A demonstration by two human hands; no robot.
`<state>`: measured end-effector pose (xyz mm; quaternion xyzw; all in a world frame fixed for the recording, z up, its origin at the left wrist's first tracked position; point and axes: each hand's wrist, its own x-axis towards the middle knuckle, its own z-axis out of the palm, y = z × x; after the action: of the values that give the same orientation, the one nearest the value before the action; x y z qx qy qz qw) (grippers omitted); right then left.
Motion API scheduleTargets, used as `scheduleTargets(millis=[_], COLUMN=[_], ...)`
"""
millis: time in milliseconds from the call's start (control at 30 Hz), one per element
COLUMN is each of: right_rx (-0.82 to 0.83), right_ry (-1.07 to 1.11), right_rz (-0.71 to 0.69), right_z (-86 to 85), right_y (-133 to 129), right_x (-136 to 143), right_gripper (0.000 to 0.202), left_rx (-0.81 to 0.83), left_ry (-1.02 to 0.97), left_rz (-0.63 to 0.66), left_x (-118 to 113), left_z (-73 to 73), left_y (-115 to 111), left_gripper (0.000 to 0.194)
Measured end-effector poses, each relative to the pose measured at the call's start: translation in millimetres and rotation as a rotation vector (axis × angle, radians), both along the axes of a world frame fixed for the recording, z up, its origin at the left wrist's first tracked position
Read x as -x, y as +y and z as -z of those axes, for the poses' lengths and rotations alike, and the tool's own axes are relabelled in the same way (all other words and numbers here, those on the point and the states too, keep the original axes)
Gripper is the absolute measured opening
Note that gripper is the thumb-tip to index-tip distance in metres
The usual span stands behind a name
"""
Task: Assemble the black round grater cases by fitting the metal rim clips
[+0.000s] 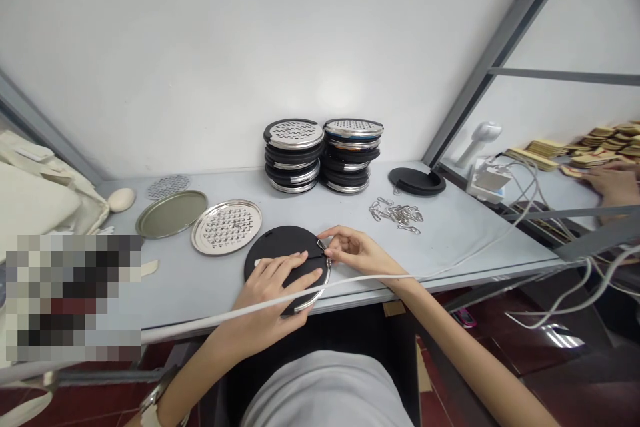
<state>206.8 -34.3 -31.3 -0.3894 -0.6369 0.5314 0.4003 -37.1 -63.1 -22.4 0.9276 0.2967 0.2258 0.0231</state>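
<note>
A round black case (285, 240) with a metal rim along its lower right lies at the table's front edge. My left hand (273, 293) rests on top of it with fingers spread flat. At the case's right edge, my right hand (355, 250) pinches a small metal snap clip (323, 247); the clip touches the rim, but I cannot tell whether it is hooked on. A round metal grater plate (227, 227) lies left of the case, beside an olive-grey round plate (173, 213). Loose metal clips (397, 213) form a pile to the right.
Two stacks of black-edged round graters (294, 153) (351, 153) stand by the wall. A black ring-shaped cover (417, 181) lies at right. A white cable (350, 278) crosses in front of my hands. Left are a perforated disc (169, 187) and a cream bag (40, 187). Another person's hand (613, 183) is far right.
</note>
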Motion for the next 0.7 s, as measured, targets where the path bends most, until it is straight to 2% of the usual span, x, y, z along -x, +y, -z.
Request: scheduleTargets(millis=[400,700], right_rx=[0.058,0.035], right_ry=[0.037,0.042], right_rz=[0.016,0.017], right_z=[-0.2,-0.8], right_y=[0.7,1.1], right_x=[-0.8,-0.3], right_gripper=[0.038,0.042], left_rx=[0.001,0.012], left_ry=[-0.008,0.004], left_rz=[-0.007,0.002], left_x=[-0.2,0.5], left_z=[0.8,1.4], left_y=[-0.5,0.1], left_gripper=[0.047,0.046])
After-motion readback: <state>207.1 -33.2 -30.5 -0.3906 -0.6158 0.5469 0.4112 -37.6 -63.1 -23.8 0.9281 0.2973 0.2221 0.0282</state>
